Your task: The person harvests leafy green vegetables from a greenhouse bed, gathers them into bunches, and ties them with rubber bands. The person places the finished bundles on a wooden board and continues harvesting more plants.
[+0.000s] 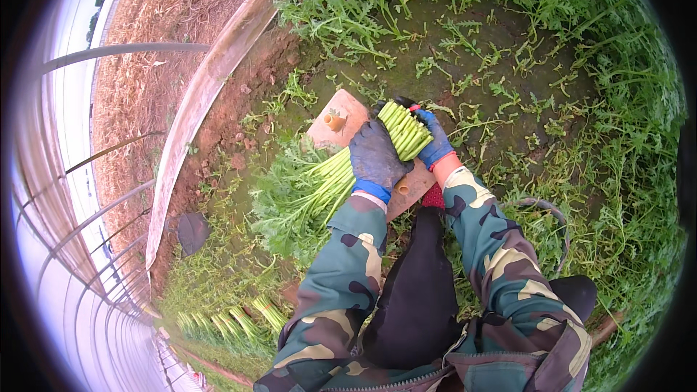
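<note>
My left hand [378,155], in a dark glove with a blue cuff, is closed around a large bunch of leafy green stalks [405,133]. At the cut ends of the bunch, my right hand [433,136], in a blue and black glove, holds its right side. A red band shows by the right fingers. The leafy tops spread to the lower left. Beneath the bunch lies a flat board [340,106] with short tan tube-like pegs, partly hidden by the hands and stalks.
Tied bunches [242,321] lie at lower left. Uncut leafy plants [615,27] stand above and right. A plastic sheet edge [185,114] and greenhouse hoops [125,50] run along the left. A dark object [193,233] lies near the sheet, and a curved dark tube [555,218] at right.
</note>
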`<state>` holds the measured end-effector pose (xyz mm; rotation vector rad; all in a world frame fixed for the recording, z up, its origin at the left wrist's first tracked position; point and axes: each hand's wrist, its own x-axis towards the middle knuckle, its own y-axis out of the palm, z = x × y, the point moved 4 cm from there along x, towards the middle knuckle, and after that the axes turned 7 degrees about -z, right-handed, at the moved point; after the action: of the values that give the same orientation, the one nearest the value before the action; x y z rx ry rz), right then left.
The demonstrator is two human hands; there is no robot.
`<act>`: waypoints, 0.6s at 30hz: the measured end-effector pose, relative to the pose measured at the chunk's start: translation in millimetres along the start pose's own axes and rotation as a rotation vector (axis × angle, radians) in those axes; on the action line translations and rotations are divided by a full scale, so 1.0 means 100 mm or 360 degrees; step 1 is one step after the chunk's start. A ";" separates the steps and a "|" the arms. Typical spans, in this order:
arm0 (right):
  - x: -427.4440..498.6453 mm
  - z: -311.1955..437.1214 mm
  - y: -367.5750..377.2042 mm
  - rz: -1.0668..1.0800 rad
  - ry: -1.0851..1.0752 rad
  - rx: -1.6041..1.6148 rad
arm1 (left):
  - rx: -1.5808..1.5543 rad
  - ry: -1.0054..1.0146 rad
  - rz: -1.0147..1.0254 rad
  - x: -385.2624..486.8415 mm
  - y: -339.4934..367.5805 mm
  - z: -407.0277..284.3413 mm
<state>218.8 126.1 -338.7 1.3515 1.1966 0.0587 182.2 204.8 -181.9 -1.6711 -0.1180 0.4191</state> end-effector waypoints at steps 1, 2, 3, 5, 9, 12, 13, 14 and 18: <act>-0.09 -0.01 0.06 0.0103 0.0123 -0.0037 | -0.0009 0.0029 -0.0038 -0.02 -0.01 0.00; -0.17 -0.01 0.14 0.0291 0.0107 -0.0123 | 0.0009 0.0047 0.0014 -0.03 0.01 0.01; -0.23 -0.01 0.18 0.0351 0.0075 -0.0216 | 0.0019 0.0093 -0.0076 -0.05 -0.01 0.01; -0.30 0.00 0.18 0.0271 -0.0020 -0.0254 | 0.0045 0.0189 -0.0238 -0.08 -0.05 0.02; -0.35 0.04 0.20 -0.0067 -0.0132 -0.0367 | -0.0103 0.0118 -0.0057 -0.06 -0.02 0.03; -0.50 0.25 0.49 0.0136 -0.0581 -0.1121 | 0.0005 0.0033 0.0064 -0.02 -0.02 0.00; -0.57 0.35 0.61 0.0125 -0.0776 -0.1290 | 0.0024 0.0020 0.0073 -0.02 -0.03 -0.01; -0.71 0.42 0.74 0.0366 -0.0927 -0.1501 | 0.0029 0.0017 0.0055 -0.03 -0.05 -0.02; -1.09 0.48 1.02 0.0842 -0.1194 -0.2487 | 0.0088 -0.0001 0.0088 -0.03 -0.06 -0.04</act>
<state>260.3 53.7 -205.6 0.1424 -0.0678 0.6515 181.2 201.3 -174.8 -1.6225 -0.0603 0.4604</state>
